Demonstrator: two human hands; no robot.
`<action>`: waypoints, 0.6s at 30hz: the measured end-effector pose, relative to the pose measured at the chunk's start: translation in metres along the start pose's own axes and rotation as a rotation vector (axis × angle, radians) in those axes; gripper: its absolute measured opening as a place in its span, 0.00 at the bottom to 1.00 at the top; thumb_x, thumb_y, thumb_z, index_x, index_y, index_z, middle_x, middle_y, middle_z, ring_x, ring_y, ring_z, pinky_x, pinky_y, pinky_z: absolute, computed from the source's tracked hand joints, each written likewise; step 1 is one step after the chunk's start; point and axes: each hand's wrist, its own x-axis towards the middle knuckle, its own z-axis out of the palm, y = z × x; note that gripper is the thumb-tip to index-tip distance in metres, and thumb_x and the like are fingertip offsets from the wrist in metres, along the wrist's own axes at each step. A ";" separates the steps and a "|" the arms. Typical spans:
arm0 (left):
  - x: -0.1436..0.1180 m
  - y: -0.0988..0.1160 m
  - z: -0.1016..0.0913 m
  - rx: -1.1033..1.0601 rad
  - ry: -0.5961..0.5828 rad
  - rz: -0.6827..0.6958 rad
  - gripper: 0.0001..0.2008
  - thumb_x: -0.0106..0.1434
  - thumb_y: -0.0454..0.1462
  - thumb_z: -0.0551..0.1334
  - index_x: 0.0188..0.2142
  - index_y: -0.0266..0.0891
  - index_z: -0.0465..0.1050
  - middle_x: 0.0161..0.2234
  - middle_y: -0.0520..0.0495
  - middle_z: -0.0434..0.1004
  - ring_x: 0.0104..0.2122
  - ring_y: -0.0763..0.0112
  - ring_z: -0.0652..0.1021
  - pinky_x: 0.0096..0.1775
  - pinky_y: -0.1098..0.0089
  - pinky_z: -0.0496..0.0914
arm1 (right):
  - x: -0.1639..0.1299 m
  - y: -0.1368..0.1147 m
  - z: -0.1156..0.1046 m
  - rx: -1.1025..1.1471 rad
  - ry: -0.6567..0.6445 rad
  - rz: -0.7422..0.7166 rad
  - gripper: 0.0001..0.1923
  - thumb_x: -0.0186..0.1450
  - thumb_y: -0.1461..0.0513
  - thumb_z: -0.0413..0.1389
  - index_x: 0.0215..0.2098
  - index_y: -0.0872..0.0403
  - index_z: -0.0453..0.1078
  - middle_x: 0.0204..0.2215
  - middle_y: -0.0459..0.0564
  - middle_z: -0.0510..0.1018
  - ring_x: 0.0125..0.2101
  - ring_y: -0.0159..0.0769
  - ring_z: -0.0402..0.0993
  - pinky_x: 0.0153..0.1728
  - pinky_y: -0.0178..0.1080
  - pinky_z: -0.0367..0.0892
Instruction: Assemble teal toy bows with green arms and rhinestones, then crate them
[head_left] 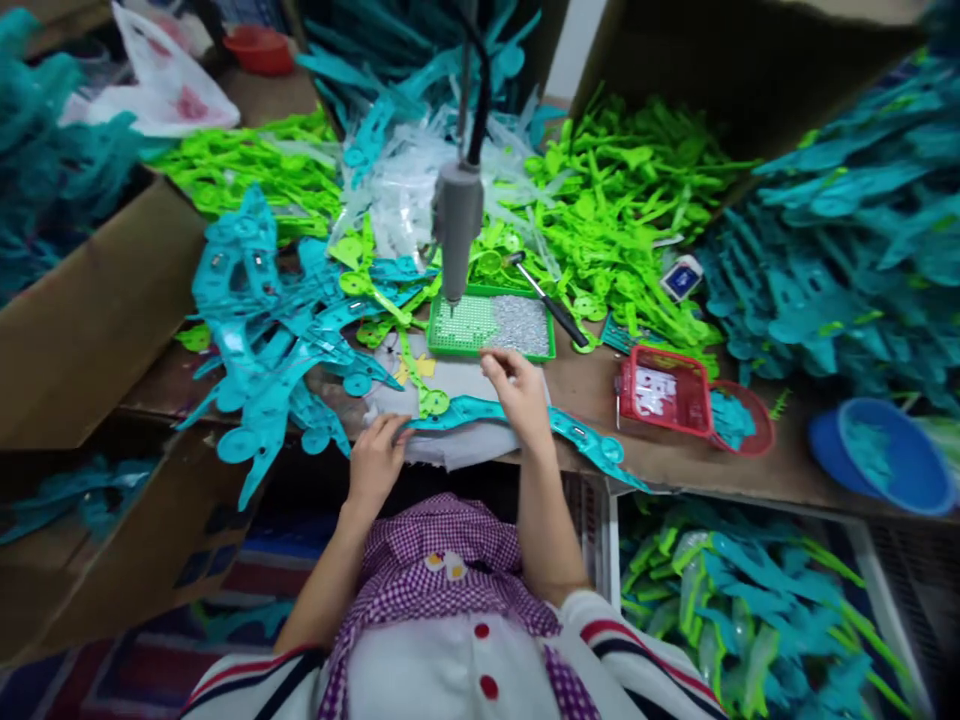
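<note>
A long teal plastic part point(480, 412) lies across a grey pad point(457, 385) at the table's near edge. My left hand point(377, 458) pinches its left end. My right hand point(519, 392) rests over its middle, fingers curled near the edge of a green tray point(491, 325) of small screws. A grey powered screwdriver point(456, 232) hangs on a black cable just above that tray. A small green disc piece point(433, 402) sits by the teal part's left end.
Piles of teal parts point(262, 320) lie left and bright green parts point(615, 210) behind. A red basket point(664, 390), a red bowl point(739, 418) and a blue bowl point(881, 455) stand right. Cardboard boxes flank the table; a bin of parts point(750, 610) sits below right.
</note>
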 end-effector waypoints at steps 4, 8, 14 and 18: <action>0.005 0.001 -0.001 0.027 -0.035 0.011 0.16 0.71 0.46 0.56 0.46 0.42 0.79 0.44 0.43 0.81 0.41 0.60 0.81 0.43 0.64 0.73 | 0.016 -0.005 -0.019 0.095 0.244 -0.013 0.20 0.71 0.49 0.47 0.49 0.49 0.73 0.42 0.51 0.80 0.39 0.37 0.76 0.44 0.43 0.72; 0.005 -0.007 -0.003 0.041 -0.067 0.042 0.18 0.71 0.48 0.55 0.47 0.42 0.78 0.45 0.43 0.81 0.44 0.59 0.80 0.44 0.64 0.73 | 0.021 0.043 -0.102 -0.069 0.387 0.029 0.17 0.67 0.50 0.53 0.44 0.52 0.74 0.40 0.53 0.81 0.40 0.40 0.76 0.44 0.43 0.71; 0.011 -0.010 -0.010 0.108 -0.113 0.094 0.17 0.71 0.48 0.56 0.48 0.43 0.77 0.46 0.43 0.79 0.43 0.59 0.80 0.43 0.64 0.73 | 0.047 0.119 -0.208 -0.728 0.216 0.105 0.13 0.66 0.60 0.52 0.41 0.56 0.77 0.41 0.60 0.81 0.44 0.50 0.75 0.47 0.49 0.66; 0.015 -0.008 -0.011 0.149 -0.105 0.118 0.17 0.70 0.48 0.56 0.48 0.45 0.78 0.47 0.44 0.79 0.44 0.59 0.80 0.44 0.64 0.74 | 0.078 0.128 -0.224 -0.886 -0.054 0.026 0.14 0.67 0.60 0.53 0.44 0.55 0.79 0.43 0.60 0.82 0.45 0.49 0.75 0.47 0.45 0.65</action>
